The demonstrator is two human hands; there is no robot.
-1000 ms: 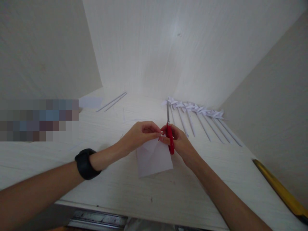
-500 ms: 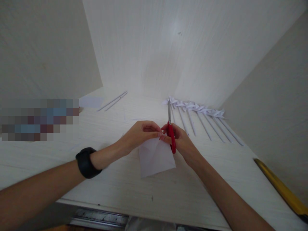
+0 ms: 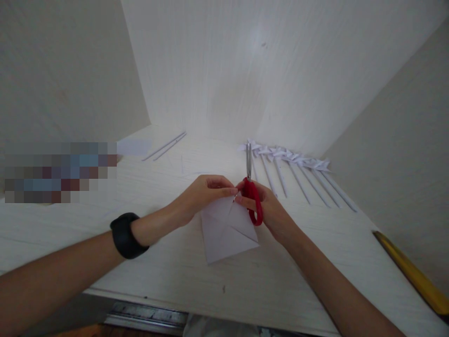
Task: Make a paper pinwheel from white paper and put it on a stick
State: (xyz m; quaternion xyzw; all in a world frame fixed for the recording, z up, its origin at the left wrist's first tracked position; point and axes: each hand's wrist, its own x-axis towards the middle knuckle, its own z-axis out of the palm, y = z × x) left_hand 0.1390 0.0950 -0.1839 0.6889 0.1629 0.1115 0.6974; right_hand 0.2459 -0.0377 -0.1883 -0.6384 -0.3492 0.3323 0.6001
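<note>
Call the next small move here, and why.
Probably swing the scissors onto the paper square and snip in along a diagonal crease. The right hand holds them with blades pointing away, clear of the sheet; the left hand pinches the far corner, and the creases show no cuts.

Paper square (image 3: 228, 229) left of scissors (image 3: 253, 199), pinwheels (image 3: 291, 157) behind.

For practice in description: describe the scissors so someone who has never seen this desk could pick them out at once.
On the white table, before the row of paper pinwheels, two hands meet over a creased paper square. The scissors are in the right hand, blades pointing away; their red handles stand out from the white paper.
</note>
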